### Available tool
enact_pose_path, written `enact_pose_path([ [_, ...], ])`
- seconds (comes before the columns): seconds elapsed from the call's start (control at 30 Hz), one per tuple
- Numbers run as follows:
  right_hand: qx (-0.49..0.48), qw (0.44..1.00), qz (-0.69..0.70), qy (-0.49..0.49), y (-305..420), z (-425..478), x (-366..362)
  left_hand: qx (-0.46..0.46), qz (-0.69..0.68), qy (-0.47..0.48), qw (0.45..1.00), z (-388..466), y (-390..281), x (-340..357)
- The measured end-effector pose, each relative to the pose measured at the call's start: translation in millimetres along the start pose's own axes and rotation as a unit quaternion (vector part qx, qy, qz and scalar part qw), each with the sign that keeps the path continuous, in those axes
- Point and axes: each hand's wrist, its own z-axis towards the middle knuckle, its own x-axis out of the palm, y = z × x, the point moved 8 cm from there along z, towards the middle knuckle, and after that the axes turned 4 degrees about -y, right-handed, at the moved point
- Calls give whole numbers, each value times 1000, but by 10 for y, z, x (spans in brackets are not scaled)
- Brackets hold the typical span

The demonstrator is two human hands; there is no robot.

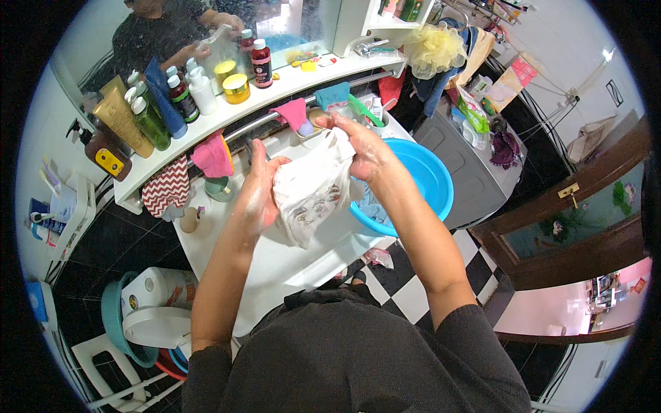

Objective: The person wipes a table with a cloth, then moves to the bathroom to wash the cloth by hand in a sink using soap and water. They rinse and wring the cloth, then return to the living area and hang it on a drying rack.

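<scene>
A wet white cloth garment [312,180] with a dark printed pattern near its lower part is stretched between my two hands above the white sink [279,263]. My left hand [263,191] grips its left edge, fingers partly hidden behind the fabric. At the upper right corner my right hand [364,147] holds it, thumb and fingers bent around the cloth. Both hands look wet. To the right of the sink, partly behind my right forearm, is a blue plastic basin [439,191] with bluish wet fabric [373,206] in it.
A white shelf [206,124] with bottles and jars runs under the mirror [170,31]; cloths hang from its metal rail [242,129]. At right stand a grey washing machine [454,149] and an open brown door [496,242]. Stacked basins [111,304] lie at lower left.
</scene>
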Motion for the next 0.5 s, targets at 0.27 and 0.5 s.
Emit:
enact_pose_path([
  [0.27,-86,994,-59,-33,358,-455,145,80,306,94,944,-227,8,-35],
  [0.5,-126,985,18,-113,290,-645,38,77,-25,48,996,-182,138,-65],
])
